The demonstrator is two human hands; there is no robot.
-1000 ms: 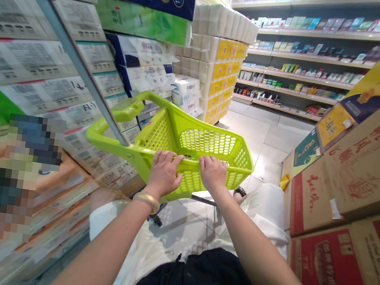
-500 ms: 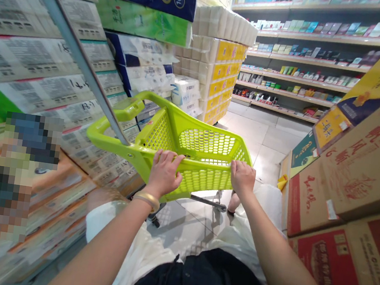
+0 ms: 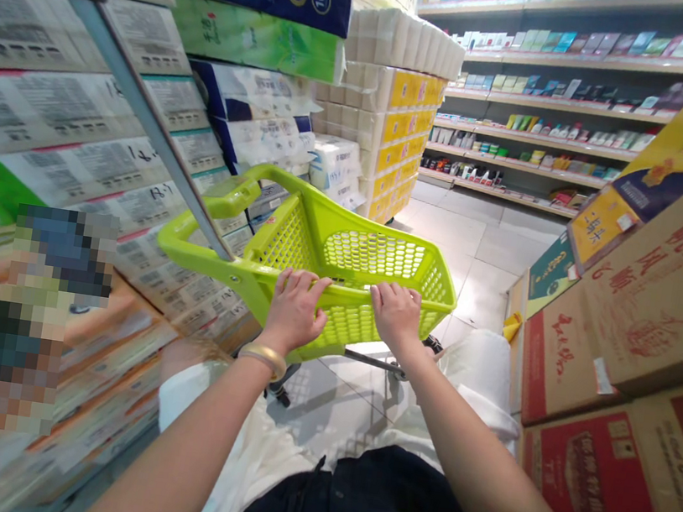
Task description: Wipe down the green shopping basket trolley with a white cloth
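Note:
A lime-green shopping cart [image 3: 344, 235] with perforated plastic walls stands crosswise in front of me. Its handle end lies to the left, where a grey metal pole [image 3: 162, 129] rises from the frame. My left hand [image 3: 298, 307] is closed over the cart's near rim, with a gold bangle on the wrist. Farther right along that rim, my right hand [image 3: 395, 314] is curled over the edge as well. The fingertips of both hands are partly hidden inside the basket. Below the basket, a wheel and part of the metal undercarriage show.
Packs of tissue paper [image 3: 257, 41] are piled on the left, with yellow-and-white paper rolls [image 3: 392, 119] behind the cart. Cardboard boxes [image 3: 645, 307] are stacked close on the right. Shelves of small products [image 3: 547, 98] line the back, beyond a tiled floor [image 3: 476, 241].
My right hand has slid left along the near rim, from the cart's right corner toward my left hand. My left hand and the cart have hardly moved.

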